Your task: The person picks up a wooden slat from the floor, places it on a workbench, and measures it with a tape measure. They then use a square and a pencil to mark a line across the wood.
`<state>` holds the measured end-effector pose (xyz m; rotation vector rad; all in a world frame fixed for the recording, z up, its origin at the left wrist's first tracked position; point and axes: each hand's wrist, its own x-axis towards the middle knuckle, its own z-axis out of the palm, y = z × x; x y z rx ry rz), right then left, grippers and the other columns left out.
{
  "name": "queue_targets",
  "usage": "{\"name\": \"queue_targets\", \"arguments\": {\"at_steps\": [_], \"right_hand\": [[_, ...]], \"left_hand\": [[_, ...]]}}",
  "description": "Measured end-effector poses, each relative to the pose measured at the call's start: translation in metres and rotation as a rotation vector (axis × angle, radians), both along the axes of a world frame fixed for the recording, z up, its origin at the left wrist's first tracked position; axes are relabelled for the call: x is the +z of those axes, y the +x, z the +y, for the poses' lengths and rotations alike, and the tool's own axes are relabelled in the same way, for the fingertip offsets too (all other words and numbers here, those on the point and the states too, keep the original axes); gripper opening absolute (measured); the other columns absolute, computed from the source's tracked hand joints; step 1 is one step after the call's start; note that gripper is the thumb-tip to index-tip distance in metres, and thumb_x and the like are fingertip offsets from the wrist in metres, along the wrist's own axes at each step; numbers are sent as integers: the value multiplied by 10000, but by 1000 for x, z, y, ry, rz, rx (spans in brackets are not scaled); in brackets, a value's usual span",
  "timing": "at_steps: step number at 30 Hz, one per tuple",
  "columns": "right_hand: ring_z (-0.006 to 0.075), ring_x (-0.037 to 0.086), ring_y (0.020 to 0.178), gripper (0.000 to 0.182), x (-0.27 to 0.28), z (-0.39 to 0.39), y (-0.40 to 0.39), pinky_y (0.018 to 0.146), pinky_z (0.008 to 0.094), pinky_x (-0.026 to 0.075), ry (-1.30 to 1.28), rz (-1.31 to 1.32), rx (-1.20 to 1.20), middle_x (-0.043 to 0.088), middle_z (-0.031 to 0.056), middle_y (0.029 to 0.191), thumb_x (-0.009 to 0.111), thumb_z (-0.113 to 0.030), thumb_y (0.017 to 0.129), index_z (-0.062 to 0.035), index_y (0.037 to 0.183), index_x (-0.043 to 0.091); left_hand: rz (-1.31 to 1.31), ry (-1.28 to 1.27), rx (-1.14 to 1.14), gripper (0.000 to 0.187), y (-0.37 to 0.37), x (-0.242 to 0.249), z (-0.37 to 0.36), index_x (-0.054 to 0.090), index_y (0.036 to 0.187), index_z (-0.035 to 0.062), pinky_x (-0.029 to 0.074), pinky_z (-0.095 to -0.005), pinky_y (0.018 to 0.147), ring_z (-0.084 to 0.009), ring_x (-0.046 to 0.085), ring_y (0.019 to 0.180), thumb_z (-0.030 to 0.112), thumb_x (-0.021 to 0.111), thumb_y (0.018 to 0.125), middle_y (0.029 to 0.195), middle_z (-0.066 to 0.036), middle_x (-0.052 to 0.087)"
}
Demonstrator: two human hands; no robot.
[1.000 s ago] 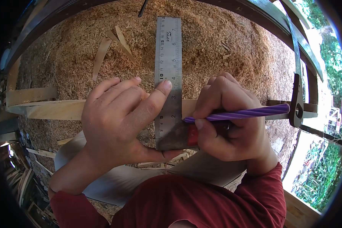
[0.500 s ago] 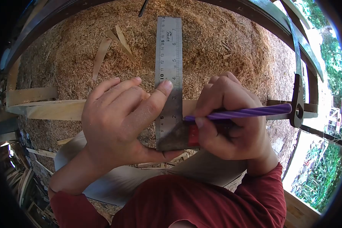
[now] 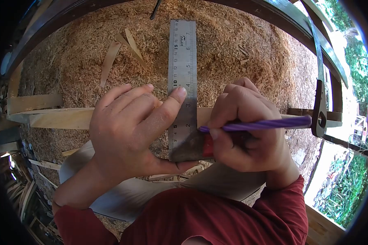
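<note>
A steel ruler (image 3: pixel 183 57) with a dark metal base at its lower end lies across a pale wooden strip (image 3: pixel 61 119). My left hand (image 3: pixel 131 126) grips this ruler, index finger on its face and thumb at the base's lower edge. My right hand (image 3: pixel 249 124) is closed round a purple pen (image 3: pixel 274 123), whose tip is beside the ruler's right edge, over the strip. A red part (image 3: pixel 208 145) shows between the base and my right hand; the fingers partly hide it.
Sawdust (image 3: pixel 233 45) covers the ground, with thin wood offcuts (image 3: pixel 109 61) at the upper left. A dark-handled tool (image 3: pixel 319 108) with a long blade stands at the right. Dark beams (image 3: pixel 290 20) arch across the top. Wood scraps lie at the lower left.
The ruler and my left hand have shifted very slightly right and down. The pen's rear end has dipped slightly and moved a little left.
</note>
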<state>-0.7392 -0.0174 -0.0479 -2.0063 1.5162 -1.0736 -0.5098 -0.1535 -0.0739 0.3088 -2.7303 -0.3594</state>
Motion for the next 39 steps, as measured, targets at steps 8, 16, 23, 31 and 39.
{"name": "queue_targets", "arguments": {"at_steps": [8,16,23,31,39], "right_hand": [[205,545,652,152,-1,2,2,740,373,432,14,27,-69,638,36,788,746,-51,847,-83,914,614],[129,564,721,117,-1,4,3,673,305,440,-36,50,-34,646,58,862,682,42,918,-21,995,621],[100,566,742,118,-5,9,12,648,277,427,56,-139,-214,643,65,902,664,72,939,-10,1007,612],[252,635,764,204,-2,5,7,727,394,417,7,-4,-153,602,25,836,766,-57,831,-110,941,602],[143,571,740,114,-7,2,12,691,293,437,8,-47,-238,639,63,877,675,64,907,-26,941,615]], "left_hand": [[2,8,4,1143,0,0,0,677,1484,100,545,-536,989,-357,765,1088,840,884,638,943,-84,714],[16,12,8,1133,0,0,1,684,1475,103,548,-540,981,-355,766,1090,844,881,640,1000,-104,741],[12,2,12,1135,0,-1,2,689,1475,114,541,-542,1000,-348,764,1107,849,879,631,1014,-102,740],[14,1,17,1128,0,-1,2,691,1475,121,538,-541,1000,-352,762,1102,827,891,618,1018,-102,739],[12,21,16,1139,1,-2,2,683,1488,120,538,-546,1005,-348,764,1105,828,893,622,983,-90,730]]}}
